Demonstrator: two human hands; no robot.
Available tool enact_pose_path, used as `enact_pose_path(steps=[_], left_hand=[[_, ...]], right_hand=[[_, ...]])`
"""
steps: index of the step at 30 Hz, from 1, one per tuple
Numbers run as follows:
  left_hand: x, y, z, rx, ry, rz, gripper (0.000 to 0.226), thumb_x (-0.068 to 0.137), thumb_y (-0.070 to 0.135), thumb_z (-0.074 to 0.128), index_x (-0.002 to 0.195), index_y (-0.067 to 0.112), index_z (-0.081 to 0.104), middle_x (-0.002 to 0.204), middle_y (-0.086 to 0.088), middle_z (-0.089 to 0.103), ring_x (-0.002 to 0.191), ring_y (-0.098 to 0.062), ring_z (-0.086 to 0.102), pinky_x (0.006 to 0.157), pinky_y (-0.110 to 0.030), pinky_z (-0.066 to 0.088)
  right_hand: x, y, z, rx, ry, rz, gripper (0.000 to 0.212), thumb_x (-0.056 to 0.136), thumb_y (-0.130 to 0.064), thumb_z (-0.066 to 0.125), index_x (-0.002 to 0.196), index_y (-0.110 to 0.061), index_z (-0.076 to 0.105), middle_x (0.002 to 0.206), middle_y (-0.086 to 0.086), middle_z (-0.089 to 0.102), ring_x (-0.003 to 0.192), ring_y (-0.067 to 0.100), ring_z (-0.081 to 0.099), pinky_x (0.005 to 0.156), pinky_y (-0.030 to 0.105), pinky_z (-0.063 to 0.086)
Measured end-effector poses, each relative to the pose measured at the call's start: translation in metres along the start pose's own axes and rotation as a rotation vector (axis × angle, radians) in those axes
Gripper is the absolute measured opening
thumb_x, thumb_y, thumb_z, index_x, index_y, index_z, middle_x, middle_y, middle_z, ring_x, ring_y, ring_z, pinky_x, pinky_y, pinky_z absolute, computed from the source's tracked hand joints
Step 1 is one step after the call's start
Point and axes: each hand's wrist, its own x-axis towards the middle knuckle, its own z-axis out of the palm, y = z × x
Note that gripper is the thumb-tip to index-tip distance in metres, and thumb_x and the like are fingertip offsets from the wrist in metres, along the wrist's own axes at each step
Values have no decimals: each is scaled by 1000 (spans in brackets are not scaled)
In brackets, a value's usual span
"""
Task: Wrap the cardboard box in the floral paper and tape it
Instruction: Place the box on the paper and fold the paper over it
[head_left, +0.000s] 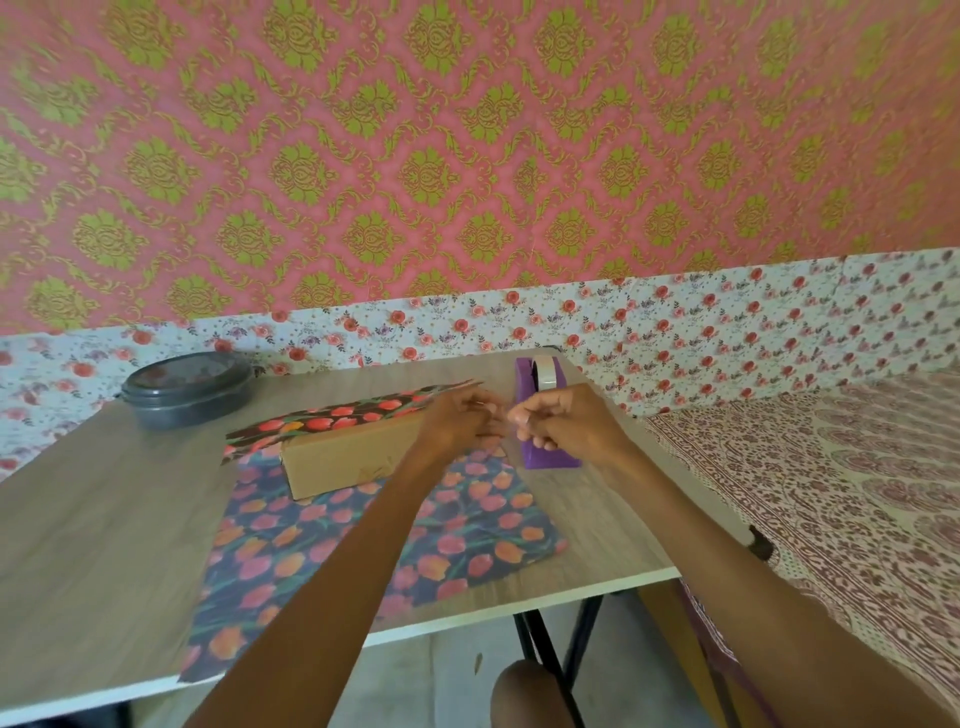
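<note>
2 hands, 1 view (head camera). The left hand (462, 421) and right hand (566, 421) are raised above the table (104, 519), fingers curled, fingertips brought close together just in front of the purple tape dispenser (523, 384), whose tape roll (546, 373) shows above them. The posture reads as a pinch on a strip of clear tape, but the frame is blurred there and no strip can be made out, so I cannot tell whether either hand holds anything. The cardboard box (337, 462) lies on its long side on the floral paper (467, 525), towards the sheet's far end. The far edge of the paper is folded up and over the box top, while the near portion lies flat on the table and overhangs its front edge. The near face of the box is bare, and no tape is visible on the paper. A dark lidded container (189, 387) sits at the far left of the table, well apart from the box, and a bed (831, 467) with a patterned cover is on the right. Judgement: the step in hand is drawing or separating tape, with the wrap barely begun. The next move calls for freeing 1 strip cleanly and pressing it over the folded paper edge while the flap is held taut.
</note>
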Motion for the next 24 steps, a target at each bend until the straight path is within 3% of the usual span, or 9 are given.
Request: enact_pose_path(steps=[8, 11, 13, 16, 18, 21, 24], left_hand=[[-28, 10, -67, 15, 30, 83, 18, 98, 6, 55, 94, 13, 72, 92, -11, 75, 77, -19, 72, 68, -25, 60], [-23, 3, -91, 274, 318, 226, 16, 96, 7, 59, 94, 15, 72, 87, -5, 74, 74, -14, 70, 69, -21, 57], [-17, -3, -108, 496, 448, 286, 13, 94, 13, 61, 98, 20, 71, 96, 2, 72, 85, -12, 67, 78, -22, 54], [-11, -11, -124, 810, 318, 213, 31, 91, 34, 65, 120, 24, 65, 121, 6, 62, 109, -14, 59, 94, -32, 47], [-8, -18, -123, 1062, 197, 204, 41, 90, 44, 62, 128, 29, 62, 129, 5, 58, 116, -18, 56, 100, -38, 41], [-7, -30, -111, 1224, 131, 241, 45, 92, 47, 57, 135, 33, 55, 135, 3, 52, 122, -22, 50, 103, -41, 35], [-8, -42, -104, 1225, 186, 289, 41, 95, 40, 56, 136, 36, 53, 138, 3, 49, 124, -24, 47, 105, -42, 33]], right_hand=[[4, -22, 40, 95, -70, -49, 30, 93, -1, 63, 122, -6, 68, 80, 9, 70, 52, 2, 51, 53, 14, 44], [12, -30, 54, 79, -162, -54, 70, 93, 5, 61, 145, -33, 35, 82, 16, 69, 57, 6, 56, 55, 17, 44], [20, -35, 63, 19, -163, -73, 81, 94, 0, 62, 154, -34, 21, 80, 14, 70, 62, 11, 58, 60, 21, 44], [36, -44, 76, -30, -44, -89, 78, 96, -7, 60, 157, -25, 16, 80, 4, 72, 63, 8, 59, 69, 24, 46], [46, -50, 82, -33, 18, -48, 76, 96, -10, 60, 157, -21, 16, 79, 3, 72, 65, 11, 60, 74, 27, 47], [63, -50, 92, 38, 62, 113, 75, 93, -9, 63, 154, -15, 21, 83, 7, 72, 58, 13, 55, 53, 24, 44], [75, -44, 103, 26, 51, 227, 47, 88, -5, 65, 127, -9, 39, 87, 9, 72, 53, 11, 51, 43, 22, 37]])
